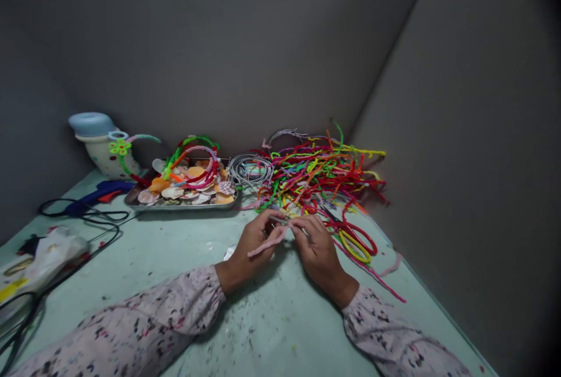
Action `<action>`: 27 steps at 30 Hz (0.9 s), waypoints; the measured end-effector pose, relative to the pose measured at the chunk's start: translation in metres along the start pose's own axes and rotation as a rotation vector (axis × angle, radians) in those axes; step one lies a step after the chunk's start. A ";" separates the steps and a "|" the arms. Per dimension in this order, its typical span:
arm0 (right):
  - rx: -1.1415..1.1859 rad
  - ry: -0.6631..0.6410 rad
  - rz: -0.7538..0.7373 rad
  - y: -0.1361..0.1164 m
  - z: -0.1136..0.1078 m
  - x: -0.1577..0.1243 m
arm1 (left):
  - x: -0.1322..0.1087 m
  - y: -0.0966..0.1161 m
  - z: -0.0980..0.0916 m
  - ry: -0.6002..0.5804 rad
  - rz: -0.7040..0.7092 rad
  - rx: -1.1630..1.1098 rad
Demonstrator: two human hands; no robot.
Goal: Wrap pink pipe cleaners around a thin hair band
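Observation:
My left hand [252, 242] and my right hand [316, 247] meet at the middle of the pale green table [184, 260]. Both pinch a pink pipe cleaner [266, 245], which trails down and left from my fingertips. Just beyond my hands lies a big tangled pile of coloured pipe cleaners [318, 175]. Red and yellow looped pipe cleaners [356, 241] lie right beside my right hand.
A metal tray [184, 204] of seashells with bent pipe-cleaner hoops stands at the back left, a wire coil [249, 169] beside it. Further left are a blue glue gun [99, 194] with black cable, a white-and-blue container [99, 143] and a plastic bag [41, 260]. Grey walls close in behind and right.

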State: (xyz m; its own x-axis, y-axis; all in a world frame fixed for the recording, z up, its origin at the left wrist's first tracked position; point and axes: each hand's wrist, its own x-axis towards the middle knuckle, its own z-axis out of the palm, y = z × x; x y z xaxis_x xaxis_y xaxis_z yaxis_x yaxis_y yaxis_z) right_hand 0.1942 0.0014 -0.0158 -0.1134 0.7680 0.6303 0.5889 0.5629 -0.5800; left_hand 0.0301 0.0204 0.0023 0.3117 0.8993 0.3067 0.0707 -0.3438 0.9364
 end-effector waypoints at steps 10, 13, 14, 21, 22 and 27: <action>-0.009 -0.016 0.000 0.001 0.001 -0.001 | 0.002 -0.013 -0.002 0.124 0.225 0.299; -0.005 -0.025 -0.006 0.001 0.001 -0.001 | 0.003 -0.013 -0.004 0.076 0.279 0.345; -0.006 -0.024 -0.007 0.001 0.001 -0.001 | 0.004 -0.013 -0.004 0.068 0.282 0.348; -0.023 -0.019 -0.009 -0.002 -0.001 0.001 | 0.007 -0.010 -0.007 0.068 0.238 0.360; -0.026 -0.015 -0.011 -0.003 -0.001 0.001 | 0.007 -0.011 -0.007 0.072 0.232 0.356; -0.035 0.002 -0.014 -0.002 0.000 0.000 | 0.007 -0.014 -0.006 0.074 0.228 0.355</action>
State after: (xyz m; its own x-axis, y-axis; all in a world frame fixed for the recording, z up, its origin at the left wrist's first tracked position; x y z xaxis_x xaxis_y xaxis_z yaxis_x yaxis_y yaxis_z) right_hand 0.1927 0.0005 -0.0148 -0.1204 0.7593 0.6395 0.6147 0.5629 -0.5526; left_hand 0.0258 0.0331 -0.0077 0.2892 0.8021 0.5225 0.3336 -0.5961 0.7304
